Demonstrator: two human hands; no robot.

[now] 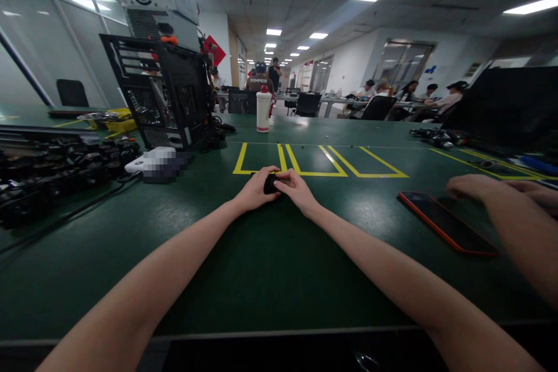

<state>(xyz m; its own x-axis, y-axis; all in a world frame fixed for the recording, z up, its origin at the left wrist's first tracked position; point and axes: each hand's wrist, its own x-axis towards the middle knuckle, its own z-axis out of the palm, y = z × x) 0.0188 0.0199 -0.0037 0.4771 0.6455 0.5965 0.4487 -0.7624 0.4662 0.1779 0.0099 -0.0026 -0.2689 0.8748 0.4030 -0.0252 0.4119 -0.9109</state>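
A small black object [269,184] sits between my two hands, low over the green table, near the yellow tape outlines. From the left, my left hand [256,189] has its fingers wrapped round it. My right hand [297,190] meets it from the other side, its thumb and fingers pinching at the object's right edge. The fingers cover much of the piece, and I cannot make out its exact kind.
Yellow tape rectangles [314,174] mark the green table [279,267]. A white bottle [263,110] stands beyond them. At left are an open black computer case [174,93] and dark parts [52,171]. An orange-edged phone [444,224] lies near another person's arm [518,226] at right.
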